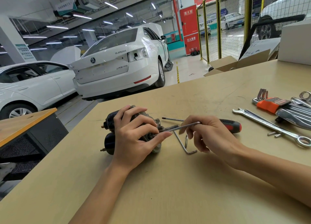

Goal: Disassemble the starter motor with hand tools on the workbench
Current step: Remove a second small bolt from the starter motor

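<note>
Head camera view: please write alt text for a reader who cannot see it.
On a tan workbench, a person's left hand grips a starter motor while the right hand holds a hex key pointed at its end. A screwdriver, wrenches and a hex key set lie right; white cars stand behind.

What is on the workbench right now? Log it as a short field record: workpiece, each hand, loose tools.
workpiece: starter motor, lying on its side on the workbench
left hand: grips the motor body
right hand: holds an L-shaped hex key, tip at the motor's end
loose tools: second hex key, red-and-black screwdriver, combination wrench, hex key set in orange holder
</note>
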